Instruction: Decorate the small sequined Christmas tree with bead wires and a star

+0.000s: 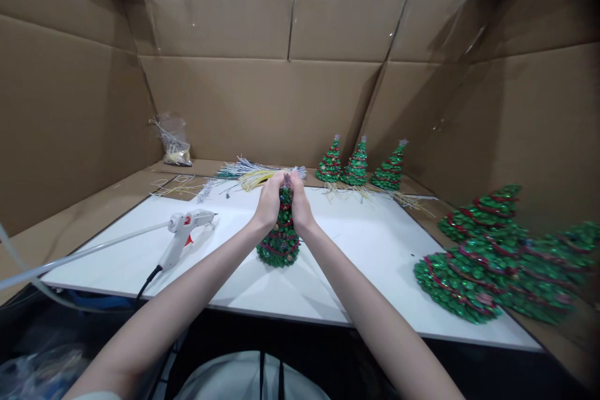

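Observation:
A small green tinsel Christmas tree (pixel 280 244) with red garland stands upright on the white board in front of me. My left hand (pixel 270 201) presses against the left side of its upper part. Against the right side, my right hand (pixel 301 200) mirrors it, so the treetop sits between both palms. A silvery star (pixel 286 180) shows between my fingertips at the tip. The fingers curl away from the camera and are partly hidden. Just beyond my hands lies a bundle of white and yellow wire ties (pixel 253 174).
A white glue gun (pixel 180 237) with a long glue stick and cord rests at left. Three small trees (pixel 357 165) stand at the back right, larger trees (pixel 473 269) at the right edge. Cardboard walls (pixel 225 106) surround the white board (pixel 360 250). A plastic bag (pixel 174 140) sits back left.

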`<state>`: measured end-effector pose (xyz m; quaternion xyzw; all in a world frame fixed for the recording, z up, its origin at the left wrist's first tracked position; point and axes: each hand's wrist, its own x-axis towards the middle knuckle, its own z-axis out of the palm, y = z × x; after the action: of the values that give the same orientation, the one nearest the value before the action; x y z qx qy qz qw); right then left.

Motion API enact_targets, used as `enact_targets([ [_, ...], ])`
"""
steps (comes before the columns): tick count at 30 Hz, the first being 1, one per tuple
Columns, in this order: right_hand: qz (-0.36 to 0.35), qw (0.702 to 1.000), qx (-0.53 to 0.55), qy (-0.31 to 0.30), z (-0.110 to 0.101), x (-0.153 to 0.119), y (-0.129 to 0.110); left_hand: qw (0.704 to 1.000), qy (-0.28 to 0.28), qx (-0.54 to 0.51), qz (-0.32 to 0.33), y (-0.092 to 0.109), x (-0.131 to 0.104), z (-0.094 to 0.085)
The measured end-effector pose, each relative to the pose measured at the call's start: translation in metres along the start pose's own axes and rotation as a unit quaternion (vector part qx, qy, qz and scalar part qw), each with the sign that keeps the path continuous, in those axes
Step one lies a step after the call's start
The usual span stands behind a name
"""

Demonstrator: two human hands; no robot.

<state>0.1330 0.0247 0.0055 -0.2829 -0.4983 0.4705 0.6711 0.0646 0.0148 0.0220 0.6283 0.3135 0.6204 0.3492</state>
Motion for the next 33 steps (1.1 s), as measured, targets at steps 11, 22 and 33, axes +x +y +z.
enact_targets([
  [11,-0.019,1.000,-0.007,0.006,0.0005,0.0017,0.0024,0.999,0.012,0.022,0.026,0.0035,-0.0004,0.0031],
  [22,-0.003,1.000,-0.021,0.007,-0.0017,0.0010,0.0019,0.999,-0.002,0.009,0.049,0.0018,-0.0009,0.0020],
  [33,-0.006,1.000,-0.016,0.019,-0.0013,0.0008,-0.0002,0.998,0.009,0.012,0.065,0.0035,-0.0005,0.0009],
])
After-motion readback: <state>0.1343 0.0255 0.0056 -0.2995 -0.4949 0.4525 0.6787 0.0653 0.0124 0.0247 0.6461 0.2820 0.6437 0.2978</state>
